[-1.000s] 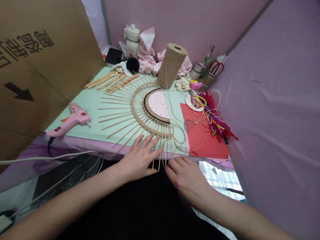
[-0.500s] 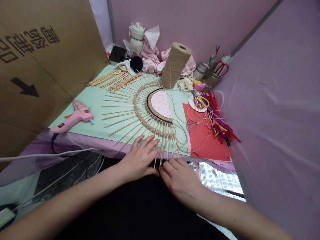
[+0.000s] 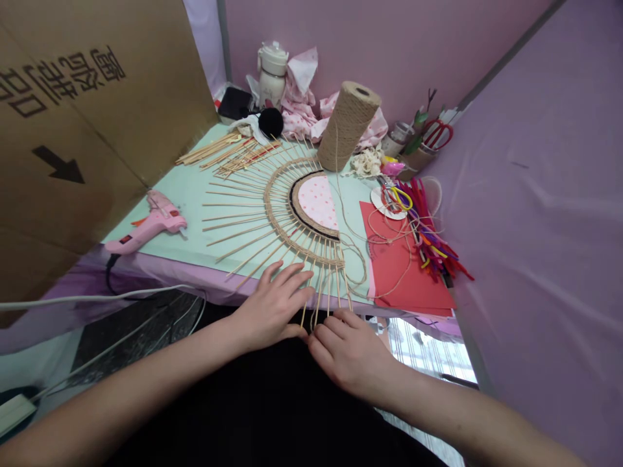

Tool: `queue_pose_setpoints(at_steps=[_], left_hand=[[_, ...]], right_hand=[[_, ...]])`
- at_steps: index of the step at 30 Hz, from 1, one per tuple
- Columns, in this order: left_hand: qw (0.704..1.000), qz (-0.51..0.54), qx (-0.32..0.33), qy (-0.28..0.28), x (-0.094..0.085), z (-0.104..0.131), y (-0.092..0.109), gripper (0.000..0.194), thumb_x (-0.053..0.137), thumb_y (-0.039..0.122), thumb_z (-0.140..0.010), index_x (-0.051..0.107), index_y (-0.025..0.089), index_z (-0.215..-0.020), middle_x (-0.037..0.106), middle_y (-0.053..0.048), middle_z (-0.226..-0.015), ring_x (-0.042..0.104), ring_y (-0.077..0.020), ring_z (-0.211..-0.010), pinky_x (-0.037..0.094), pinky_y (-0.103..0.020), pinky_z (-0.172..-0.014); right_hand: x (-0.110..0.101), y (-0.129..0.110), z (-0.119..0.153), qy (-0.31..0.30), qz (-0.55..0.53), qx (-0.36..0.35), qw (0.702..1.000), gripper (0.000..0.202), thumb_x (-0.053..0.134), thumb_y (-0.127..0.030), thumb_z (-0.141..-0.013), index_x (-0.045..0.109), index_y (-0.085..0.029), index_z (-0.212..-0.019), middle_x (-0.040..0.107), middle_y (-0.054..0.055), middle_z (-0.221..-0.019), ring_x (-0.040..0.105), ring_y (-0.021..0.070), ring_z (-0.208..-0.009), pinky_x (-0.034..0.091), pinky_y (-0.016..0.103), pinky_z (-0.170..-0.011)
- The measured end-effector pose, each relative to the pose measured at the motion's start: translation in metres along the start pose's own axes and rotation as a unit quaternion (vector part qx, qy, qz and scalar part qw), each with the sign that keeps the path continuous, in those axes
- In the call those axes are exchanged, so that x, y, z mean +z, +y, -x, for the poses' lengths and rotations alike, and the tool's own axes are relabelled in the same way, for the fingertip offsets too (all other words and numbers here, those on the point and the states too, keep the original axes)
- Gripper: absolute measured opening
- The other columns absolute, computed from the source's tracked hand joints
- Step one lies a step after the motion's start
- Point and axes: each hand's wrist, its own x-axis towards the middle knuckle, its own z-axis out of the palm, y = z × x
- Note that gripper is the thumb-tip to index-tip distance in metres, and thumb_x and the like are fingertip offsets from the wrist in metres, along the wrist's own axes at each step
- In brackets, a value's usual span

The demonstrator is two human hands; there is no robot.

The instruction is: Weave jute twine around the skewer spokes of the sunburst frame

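A half-round piece of thin sticks fans out on the table, with a woven twine band around a dotted pink centre. My left hand lies over the sticks at the table's front edge, fingers spread, its thumb near a stick end. Close on its right, my right hand has its fingers curled at the ends of the front sticks; a strand of twine shows by its fingertips. What exactly the right fingers pinch is hidden. Loose twine loops to the right of the piece.
A tall twine spool stands behind the piece. The pink glue gun lies left, by a cardboard box. Loose sticks lie at the back. Red paper and coloured pipe cleaners are at right.
The whole view has shifted slightly, so the table's things appear a little further right. My right hand has moved slightly left, closer to the left thumb.
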Motion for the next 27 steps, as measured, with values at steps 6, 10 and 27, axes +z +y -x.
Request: queue_pose_setpoints(at_steps=[6,10,27], left_hand=[[1.0,0.013,-0.003,-0.004,0.001,0.0,-0.001,0.055,0.073,0.044,-0.08,0.055,0.018,-0.125,0.048,-0.015,-0.147,0.032,-0.0324,-0.142,0.018,-0.055,-0.116],[1.0,0.025,0.006,-0.002,0.0,0.002,-0.003,0.074,0.074,0.062,-0.072,0.054,0.017,-0.127,0.048,-0.016,-0.147,0.031,-0.0342,-0.142,0.014,-0.056,-0.117],[0.975,0.052,-0.213,0.029,-0.013,-0.098,-0.015,0.018,0.053,0.027,-0.09,0.067,0.019,-0.082,0.063,-0.009,-0.095,0.055,-0.0302,-0.102,0.043,-0.048,-0.089]], right_hand=[[-0.01,0.006,-0.008,0.026,-0.045,0.019,0.998,0.02,0.046,-0.011,-0.097,0.064,-0.015,-0.089,0.062,0.003,-0.075,0.052,0.0177,-0.07,0.036,0.034,-0.073],[-0.015,0.037,-0.015,0.043,-0.074,0.106,0.991,0.021,0.044,-0.017,-0.1,0.064,-0.013,-0.096,0.066,0.006,-0.081,0.055,0.018,-0.076,0.037,0.032,-0.073],[0.016,0.197,-0.057,0.038,-0.104,0.186,0.976,0.022,0.048,-0.009,-0.094,0.067,-0.013,-0.105,0.069,0.012,-0.1,0.057,0.0216,-0.096,0.04,0.033,-0.086]])
